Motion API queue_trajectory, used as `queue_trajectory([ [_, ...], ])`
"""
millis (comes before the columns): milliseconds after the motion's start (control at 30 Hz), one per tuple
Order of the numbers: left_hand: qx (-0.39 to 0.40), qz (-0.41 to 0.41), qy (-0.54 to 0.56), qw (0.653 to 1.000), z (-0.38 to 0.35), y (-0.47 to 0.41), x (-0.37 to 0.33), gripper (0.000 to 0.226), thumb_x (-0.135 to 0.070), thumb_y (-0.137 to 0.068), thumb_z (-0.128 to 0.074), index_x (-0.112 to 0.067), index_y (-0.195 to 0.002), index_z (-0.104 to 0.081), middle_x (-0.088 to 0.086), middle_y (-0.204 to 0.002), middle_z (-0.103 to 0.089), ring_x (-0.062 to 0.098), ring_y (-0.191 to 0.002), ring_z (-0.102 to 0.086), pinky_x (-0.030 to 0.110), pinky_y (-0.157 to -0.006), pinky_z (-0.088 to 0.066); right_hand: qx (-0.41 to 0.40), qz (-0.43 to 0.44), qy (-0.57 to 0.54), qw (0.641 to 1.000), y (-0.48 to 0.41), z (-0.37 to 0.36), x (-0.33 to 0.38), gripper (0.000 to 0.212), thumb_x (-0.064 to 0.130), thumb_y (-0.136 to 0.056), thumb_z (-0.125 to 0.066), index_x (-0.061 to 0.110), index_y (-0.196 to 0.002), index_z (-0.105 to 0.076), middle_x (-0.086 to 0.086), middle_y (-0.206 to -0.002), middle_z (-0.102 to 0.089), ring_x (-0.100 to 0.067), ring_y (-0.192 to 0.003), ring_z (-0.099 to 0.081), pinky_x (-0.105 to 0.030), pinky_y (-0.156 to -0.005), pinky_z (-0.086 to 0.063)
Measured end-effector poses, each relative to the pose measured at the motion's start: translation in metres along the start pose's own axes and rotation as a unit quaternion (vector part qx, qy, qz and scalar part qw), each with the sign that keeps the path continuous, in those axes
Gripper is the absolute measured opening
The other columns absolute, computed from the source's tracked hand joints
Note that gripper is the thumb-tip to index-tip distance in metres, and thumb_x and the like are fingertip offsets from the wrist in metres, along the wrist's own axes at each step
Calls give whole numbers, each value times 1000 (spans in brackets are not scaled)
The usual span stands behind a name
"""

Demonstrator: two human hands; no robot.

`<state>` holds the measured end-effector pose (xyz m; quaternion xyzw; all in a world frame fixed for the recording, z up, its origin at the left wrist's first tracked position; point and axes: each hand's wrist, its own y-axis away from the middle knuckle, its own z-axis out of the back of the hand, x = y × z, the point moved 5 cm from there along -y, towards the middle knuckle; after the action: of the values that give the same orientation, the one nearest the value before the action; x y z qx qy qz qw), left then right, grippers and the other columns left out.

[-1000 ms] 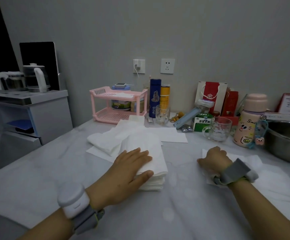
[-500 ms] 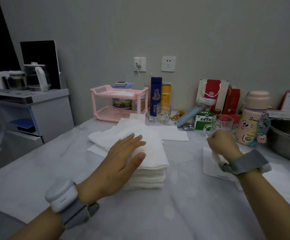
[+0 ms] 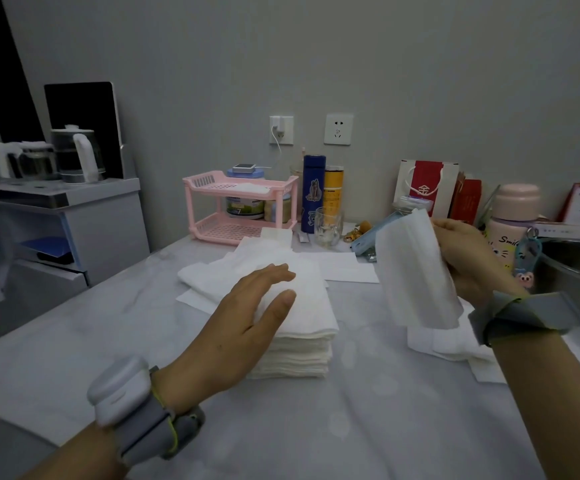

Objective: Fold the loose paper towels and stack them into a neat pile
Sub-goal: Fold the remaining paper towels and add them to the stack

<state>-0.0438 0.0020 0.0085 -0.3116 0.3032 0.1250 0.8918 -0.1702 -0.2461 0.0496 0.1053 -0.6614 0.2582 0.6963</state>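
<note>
A neat pile of folded white paper towels (image 3: 304, 337) stands in the middle of the pale table. My left hand (image 3: 247, 317) lies flat on the pile's left side, fingers straight. My right hand (image 3: 468, 258) pinches the top edge of one loose paper towel (image 3: 416, 275) and holds it up in the air; the sheet hangs down, right of the pile. More loose white towels (image 3: 448, 348) lie on the table under it. Behind the pile sits a crumpled heap of towels (image 3: 222, 271) on flat sheets.
Along the back wall stand a pink two-tier rack (image 3: 240, 206), a blue bottle (image 3: 313, 194), a glass mug (image 3: 328, 225), a red gift bag (image 3: 427, 185) and a pink flask (image 3: 513, 223). A steel bowl (image 3: 579, 275) is at the right edge. A cabinet with kettles (image 3: 56, 216) stands left.
My right hand has risen from the table, lifting one towel off the loose sheets into the air. My left hand has slid slightly back along the pile.
</note>
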Motion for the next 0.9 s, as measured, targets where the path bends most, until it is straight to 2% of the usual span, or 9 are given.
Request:
queue_trajectory([
  [67, -3, -4, 1, 1000, 0, -1, -2, 33, -73, -79, -26, -60, -107, -37, -52, -116, -27, -38, -109, -18, -7, -87, -19, 16, 11, -11, 1000, 3, -1, 6, 14, 15, -92, -55, 14, -106, -58, -2, -113, -60, -19, -97, -57, -31, -80, -46],
  [133, -9, -6, 3, 1000, 0, -2, -4, 33, -71, -76, -27, -60, -106, -37, -51, -115, -29, -39, -106, -19, -10, -84, -20, 49, -24, -113, 992, 9, -4, 11, 14, 33, -90, -56, 21, -98, -57, 3, -94, -65, -14, -80, -63, -27, -63, -51],
  [200, -23, -8, 8, 1000, 3, -3, -4, 34, -67, -75, -29, -58, -106, -38, -49, -114, -31, -39, -105, -22, -12, -82, -20, 96, -47, -129, 986, 15, -6, 18, 15, 38, -86, -57, 26, -96, -55, 4, -81, -67, -13, -68, -67, -25, -51, -50],
  [367, -43, -6, 74, 996, 12, -17, -11, 34, -63, -72, -42, -58, -105, -43, -59, -102, -38, -35, -101, -33, -8, -75, -31, 236, -52, -45, 969, 40, -25, 39, 38, 32, -55, -63, 32, -93, -56, -2, -84, -64, -23, -75, -61, -34, -55, -51],
  [533, 30, -11, 194, 981, 8, -53, -31, 50, -55, -66, -61, -56, -111, -41, -44, -110, -46, -29, -102, -43, -4, -82, -37, 330, 9, -155, 931, 60, -45, 61, 25, 26, -63, -61, 27, -87, -66, 1, -72, -70, -18, -62, -68, -32, -53, -56],
  [633, 83, 17, 248, 965, 5, -68, -30, 46, -38, -69, -69, -41, -112, -51, -22, -101, -66, -10, -97, -60, 10, -82, -49, 305, 15, -191, 933, 56, -46, 58, 21, 26, -71, -60, 25, -90, -69, -2, -85, -71, -23, -78, -69, -39, -69, -59],
  [733, 58, 58, 227, 971, 18, -77, -17, 24, -18, -81, -68, -29, -100, -60, -11, -80, -72, 7, -82, -68, 23, -74, -54, 233, -3, -179, 956, 43, -45, 44, 15, 22, -84, -58, 21, -97, -64, -3, -89, -69, -23, -81, -67, -39, -73, -56],
  [800, 23, 99, 221, 970, 29, -84, -5, 15, -16, -85, -65, -27, -95, -62, -8, -83, -71, 11, -81, -67, 26, -69, -56, 182, -7, -121, 976, 37, -44, 34, 15, 22, -87, -59, 18, -101, -63, -3, -90, -69, -22, -78, -68, -34, -64, -55],
  [900, -10, 140, 182, 973, 34, -93, 9, 5, -20, -86, -64, -23, -85, -61, -6, -83, -66, 10, -71, -64, 19, -54, -55, 113, 19, -32, 993, 32, -47, 19, 4, 21, -86, -63, 21, -89, -61, 2, -77, -67, -4, -50, -64, -16, -38, -45],
])
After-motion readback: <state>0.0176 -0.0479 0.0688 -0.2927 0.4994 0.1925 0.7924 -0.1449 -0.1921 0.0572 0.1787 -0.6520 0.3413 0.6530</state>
